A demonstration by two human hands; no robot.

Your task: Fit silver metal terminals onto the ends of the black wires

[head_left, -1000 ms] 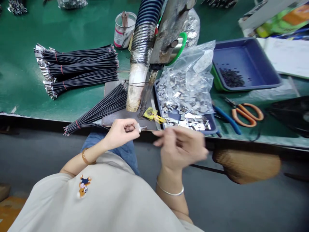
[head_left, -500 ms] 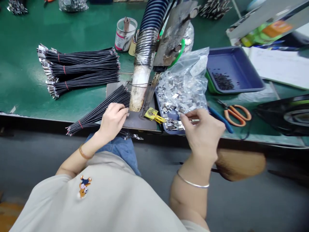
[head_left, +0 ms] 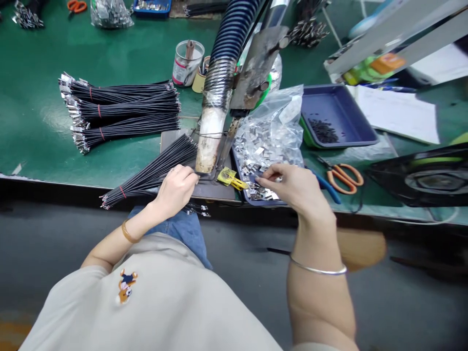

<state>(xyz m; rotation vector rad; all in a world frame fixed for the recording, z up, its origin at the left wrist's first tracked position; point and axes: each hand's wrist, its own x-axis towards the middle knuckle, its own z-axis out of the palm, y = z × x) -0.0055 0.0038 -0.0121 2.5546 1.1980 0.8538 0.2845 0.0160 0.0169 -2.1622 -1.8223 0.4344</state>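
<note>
Right hand [head_left: 300, 189], nearly pinched at flat silver metal pieces [head_left: 263, 194]; brushing could scatter them. Left hand [head_left: 175, 191], curled. Both grips unclear.

Matt plastic-looking wires [head_left: 157, 165] beside left hand [head_left: 177, 191]; shiny metal clips [head_left: 263, 194] at right hand [head_left: 294, 186]; glossy plastic bag [head_left: 287, 114] beyond it; worktop [head_left: 40, 126] smooth, slightly glossy.

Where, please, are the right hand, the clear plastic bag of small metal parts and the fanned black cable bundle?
Right hand [head_left: 298, 186]: head view, back of the hand.
Clear plastic bag [head_left: 281, 115]: head view, upper plastic wall.
Fanned black cable bundle [head_left: 157, 168]: head view, about mid-length.
</note>
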